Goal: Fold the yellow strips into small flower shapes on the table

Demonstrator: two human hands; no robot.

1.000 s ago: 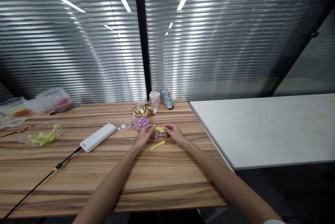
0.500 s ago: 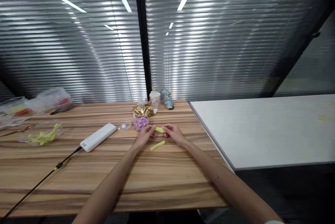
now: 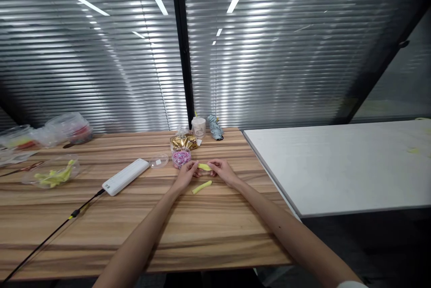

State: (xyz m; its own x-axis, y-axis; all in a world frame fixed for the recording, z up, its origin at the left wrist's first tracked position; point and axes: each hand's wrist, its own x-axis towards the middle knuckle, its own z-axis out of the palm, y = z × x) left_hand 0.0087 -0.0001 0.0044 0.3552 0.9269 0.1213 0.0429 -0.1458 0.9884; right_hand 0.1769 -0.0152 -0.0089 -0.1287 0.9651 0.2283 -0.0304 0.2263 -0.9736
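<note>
My left hand (image 3: 187, 173) pinches one end of a short, soft-looking yellow strip (image 3: 204, 167). The other end is between the fingers of my right hand (image 3: 222, 171), so the strip spans the two hands just above the table. A second yellow strip (image 3: 202, 187) lies on the wood a little nearer to me. Right behind my left hand stands a clear tub of thin pink and purple strands (image 3: 181, 157), whose exact kind I cannot make out. What lies directly under the held strip is partly hidden by my fingers.
On the wooden table (image 3: 202, 238) are a round clear lid (image 3: 159, 161), a white power bank (image 3: 125, 177) with a black cable, a clear bowl of yellow pieces (image 3: 54, 175), scissors (image 3: 25, 168), gold packaging (image 3: 184, 141) and a paper cup (image 3: 198, 126). A white table (image 3: 343, 166) adjoins on the right.
The view has shifted very slightly. Both hands keep their pinch on the yellow strip, and the second strip lies where it was.
</note>
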